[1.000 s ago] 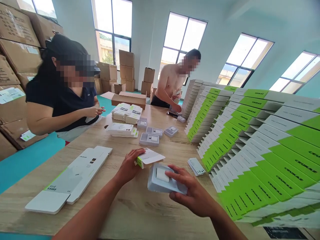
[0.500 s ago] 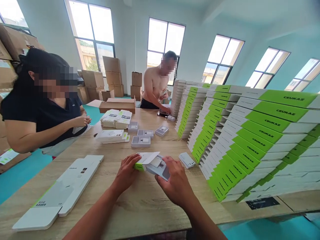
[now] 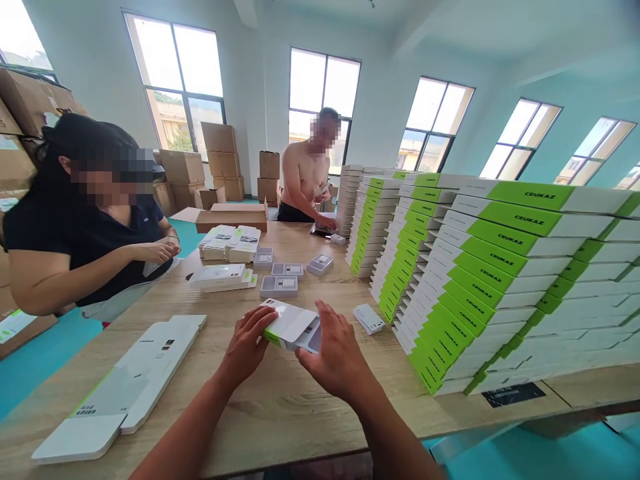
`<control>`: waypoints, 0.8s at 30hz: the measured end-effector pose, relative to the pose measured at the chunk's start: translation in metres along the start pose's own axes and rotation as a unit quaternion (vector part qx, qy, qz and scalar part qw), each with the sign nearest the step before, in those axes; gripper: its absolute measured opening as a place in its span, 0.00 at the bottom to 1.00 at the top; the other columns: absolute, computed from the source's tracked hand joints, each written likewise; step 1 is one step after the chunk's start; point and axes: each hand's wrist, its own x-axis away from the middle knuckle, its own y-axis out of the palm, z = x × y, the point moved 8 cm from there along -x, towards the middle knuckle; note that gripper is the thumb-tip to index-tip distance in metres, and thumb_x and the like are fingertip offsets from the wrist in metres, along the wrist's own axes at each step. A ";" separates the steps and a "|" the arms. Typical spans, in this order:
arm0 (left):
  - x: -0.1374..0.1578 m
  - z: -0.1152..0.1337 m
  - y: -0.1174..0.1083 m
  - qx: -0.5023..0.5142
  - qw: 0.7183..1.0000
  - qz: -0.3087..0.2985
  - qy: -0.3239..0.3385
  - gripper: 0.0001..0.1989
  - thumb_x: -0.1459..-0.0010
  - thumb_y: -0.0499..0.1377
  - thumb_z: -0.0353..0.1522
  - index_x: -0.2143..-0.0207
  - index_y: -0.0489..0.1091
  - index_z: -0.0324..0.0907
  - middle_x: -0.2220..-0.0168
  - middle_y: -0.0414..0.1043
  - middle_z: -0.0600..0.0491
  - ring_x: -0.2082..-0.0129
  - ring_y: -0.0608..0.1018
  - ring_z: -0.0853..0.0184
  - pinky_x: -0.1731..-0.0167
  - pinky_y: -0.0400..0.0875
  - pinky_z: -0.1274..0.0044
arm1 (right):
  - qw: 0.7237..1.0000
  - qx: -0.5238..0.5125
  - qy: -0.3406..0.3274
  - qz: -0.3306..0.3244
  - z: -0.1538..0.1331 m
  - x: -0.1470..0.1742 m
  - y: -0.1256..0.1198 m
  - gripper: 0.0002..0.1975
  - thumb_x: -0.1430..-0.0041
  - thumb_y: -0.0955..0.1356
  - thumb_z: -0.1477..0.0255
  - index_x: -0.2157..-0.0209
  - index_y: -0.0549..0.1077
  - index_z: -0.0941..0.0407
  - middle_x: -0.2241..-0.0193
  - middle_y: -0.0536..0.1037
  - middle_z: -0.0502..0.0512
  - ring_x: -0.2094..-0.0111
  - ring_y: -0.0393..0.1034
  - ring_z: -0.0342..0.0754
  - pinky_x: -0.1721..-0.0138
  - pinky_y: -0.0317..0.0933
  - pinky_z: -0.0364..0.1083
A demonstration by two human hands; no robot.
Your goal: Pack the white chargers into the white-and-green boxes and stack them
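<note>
My left hand (image 3: 250,338) is closed around a white and green carton (image 3: 291,321) just above the table. The carton's end flap stands open toward the right. A grey-white inner tray (image 3: 314,339) sits mostly inside the carton, with its right end sticking out. My right hand (image 3: 340,348) grips that end between thumb and fingers, the palm against it. A small stack of white cards (image 3: 369,319) lies to the right of my right hand. Beyond my hands are several trays holding white chargers, the nearest tray (image 3: 279,286) among them.
Tall stacks of finished-looking cartons (image 3: 480,273) line the right side. Flat unfolded cartons (image 3: 135,377) lie at the left. More flat cartons (image 3: 230,244) are piled farther back near an open cardboard box (image 3: 233,219). One person (image 3: 90,220) sits left; another (image 3: 305,177) stands behind the table.
The tray has slid left, deeper into the carton, and my right hand has moved along with it. The charger in it is now covered. The camera view has shifted slightly.
</note>
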 end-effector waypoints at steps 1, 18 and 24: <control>0.000 0.005 0.002 0.017 1.000 -0.003 -0.005 0.17 0.38 0.58 0.29 0.47 0.74 0.49 0.42 0.75 0.46 0.38 0.72 0.53 0.36 0.61 0.56 | 0.999 -0.029 -0.025 0.020 -0.005 0.001 -0.002 0.45 0.46 0.74 0.66 0.31 0.52 0.52 0.32 0.61 0.67 0.32 0.54 0.66 0.34 0.51 0.66; 0.097 0.094 0.009 0.179 0.980 -0.011 -0.080 0.26 0.35 0.64 0.38 0.37 0.63 0.57 0.45 0.75 0.48 0.51 0.82 0.58 0.55 0.82 0.69 | 0.980 -0.157 -0.118 0.027 0.051 0.106 -0.005 0.22 0.35 0.71 0.69 0.40 0.71 0.42 0.46 0.77 0.59 0.48 0.74 0.56 0.50 0.72 0.52; 0.085 0.133 -0.012 -0.003 0.991 -0.128 0.045 0.14 0.33 0.60 0.33 0.46 0.73 0.52 0.50 0.78 0.49 0.57 0.83 0.62 0.58 0.80 0.77 | 0.963 -0.152 -0.224 -0.019 0.026 0.107 -0.012 0.22 0.36 0.69 0.77 0.43 0.72 0.45 0.50 0.74 0.59 0.53 0.74 0.52 0.55 0.73 0.50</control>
